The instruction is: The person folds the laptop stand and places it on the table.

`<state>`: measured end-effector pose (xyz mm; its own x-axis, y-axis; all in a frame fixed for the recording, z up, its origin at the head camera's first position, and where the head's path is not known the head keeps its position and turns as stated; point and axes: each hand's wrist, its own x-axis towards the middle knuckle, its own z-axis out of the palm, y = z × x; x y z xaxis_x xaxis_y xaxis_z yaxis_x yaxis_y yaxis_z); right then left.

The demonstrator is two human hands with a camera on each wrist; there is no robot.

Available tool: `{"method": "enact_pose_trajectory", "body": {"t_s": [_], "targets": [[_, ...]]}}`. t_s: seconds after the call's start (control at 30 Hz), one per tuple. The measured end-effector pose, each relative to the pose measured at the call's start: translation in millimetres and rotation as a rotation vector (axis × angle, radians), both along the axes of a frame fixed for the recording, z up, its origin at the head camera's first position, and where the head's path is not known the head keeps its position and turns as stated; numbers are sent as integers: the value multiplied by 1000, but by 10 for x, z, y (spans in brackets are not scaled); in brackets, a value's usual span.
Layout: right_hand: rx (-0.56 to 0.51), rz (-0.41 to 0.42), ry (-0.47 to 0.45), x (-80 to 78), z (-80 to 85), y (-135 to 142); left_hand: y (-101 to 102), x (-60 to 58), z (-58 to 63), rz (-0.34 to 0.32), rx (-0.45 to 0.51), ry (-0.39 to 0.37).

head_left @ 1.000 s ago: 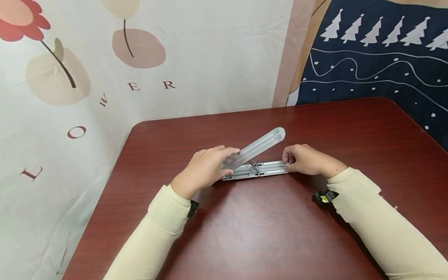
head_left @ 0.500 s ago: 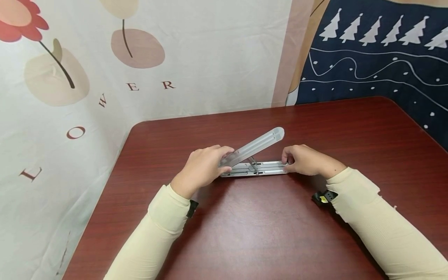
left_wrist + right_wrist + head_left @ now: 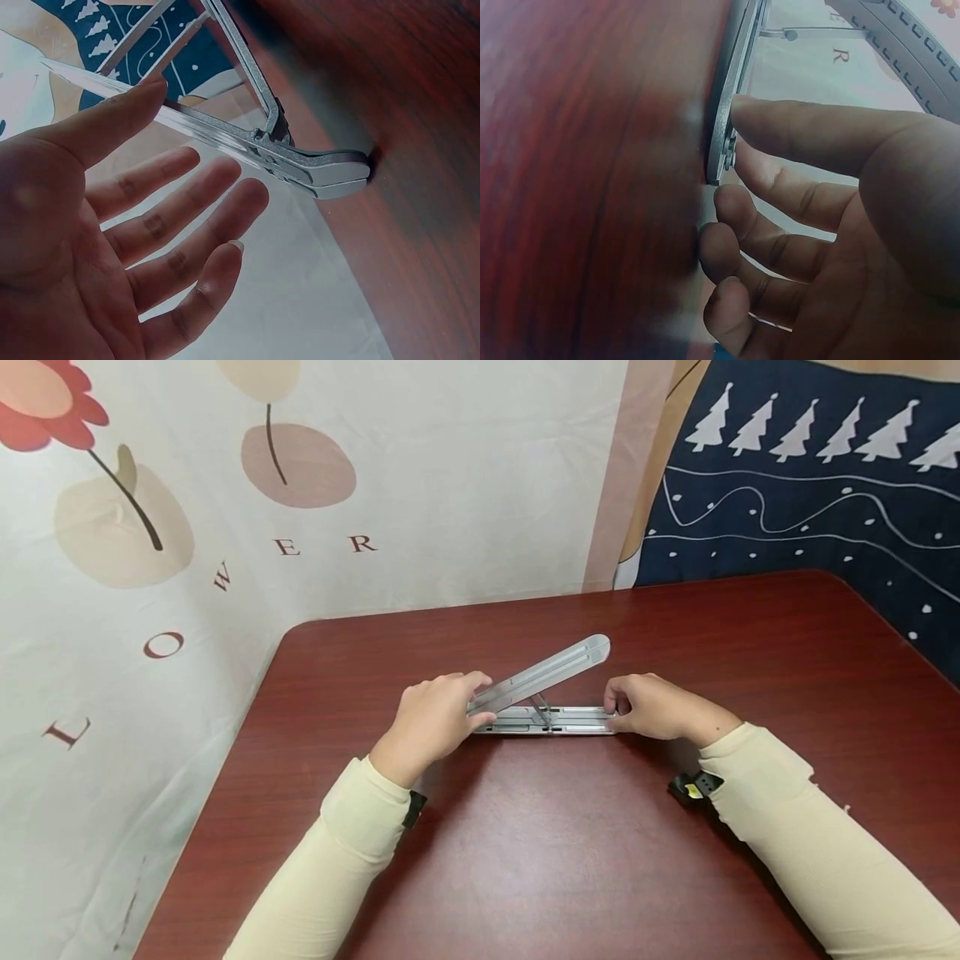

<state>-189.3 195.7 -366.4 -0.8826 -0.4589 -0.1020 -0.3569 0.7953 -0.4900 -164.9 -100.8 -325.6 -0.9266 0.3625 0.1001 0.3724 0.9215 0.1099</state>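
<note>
A silver folding laptop stand (image 3: 570,718) lies on the table, its upper arm (image 3: 551,672) raised at a slant to the right over the flat base. A thin strut joins the two parts. My left hand (image 3: 431,718) is at the hinged left end, its thumb against the stand. In the left wrist view the other fingers (image 3: 225,202) are loosely bent and apart from the metal. At the opposite end, my right hand (image 3: 660,706) pinches the base between thumb and index finger. The right wrist view shows that thumb (image 3: 802,131) on the base's edge, the remaining fingers curled below.
The reddish-brown table (image 3: 525,852) meets a pale curtain (image 3: 450,485) with flower prints at the back and left. A dark blue cloth (image 3: 795,510) with white trees hangs at the back right. Each wrist wears a black strap (image 3: 697,785) below the sleeve.
My left hand has slid slightly left along the stand, towards its hinged end. The base's left end has turned a little away from me. The right hand stays on its end.
</note>
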Motion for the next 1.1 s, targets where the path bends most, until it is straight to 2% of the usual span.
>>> {"method": "enact_pose_trajectory", "body": {"t_s": [0.73, 1.1], "targets": [[-3, -9, 0, -12, -3, 0, 4, -9, 13, -3, -1, -32], [0, -6, -1, -6, -12, -10, -14, -1, 10, -26, 7, -48]]}}
